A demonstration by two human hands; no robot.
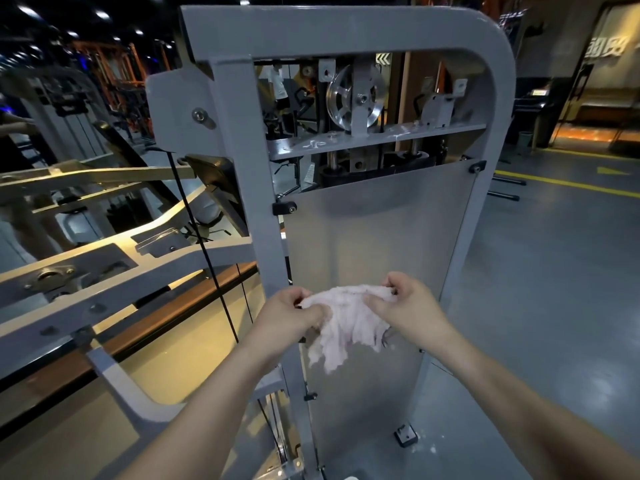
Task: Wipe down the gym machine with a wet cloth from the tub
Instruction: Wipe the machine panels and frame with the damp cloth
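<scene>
A cloth hangs between both hands, before the machine's panel.

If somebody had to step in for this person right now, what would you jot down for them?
Left hand: pinches the cloth's left edge.
Right hand: grips its right edge, so the cloth hangs spread between the two.
Where: the cloth is in front of the machine's lower panel. Whether it touches the panel is unclear. The tub is not in view.
Done: cloth in hand. No wiped area can be told.
Left: wipe the panel and the rest of the machine. White marks show on the crossbar.
</scene>
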